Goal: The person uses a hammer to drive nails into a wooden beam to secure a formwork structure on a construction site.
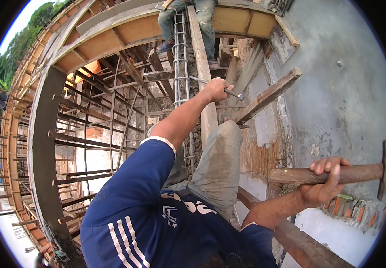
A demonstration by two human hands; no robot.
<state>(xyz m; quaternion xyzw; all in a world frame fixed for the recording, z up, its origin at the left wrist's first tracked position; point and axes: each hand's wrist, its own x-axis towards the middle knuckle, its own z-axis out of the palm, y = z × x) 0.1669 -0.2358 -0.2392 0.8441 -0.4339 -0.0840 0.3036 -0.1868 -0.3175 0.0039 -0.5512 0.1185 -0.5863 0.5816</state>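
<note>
My left hand (218, 90) is closed around a steel chisel (241, 96), a slim rod whose blunt round end sticks out to the right. Its other end points left toward the ladder-like rebar cage (180, 58). The chisel lies across a long upright-running timber (208, 118), with my fist just above it. Out to the right, my right hand (326, 181) grips a hammer (286, 175) by its worn wooden handle. The dark hammer head (384, 169) is at the far right, well apart from the chisel.
A co-worker's legs (205, 31) straddle the far end of the timber. Plywood formwork (134, 32) crosses behind. At left, wooden props and braces (112, 116) stand below a concrete-coloured beam (45, 134). A loose plank (269, 96) juts near the grey wall (336, 89).
</note>
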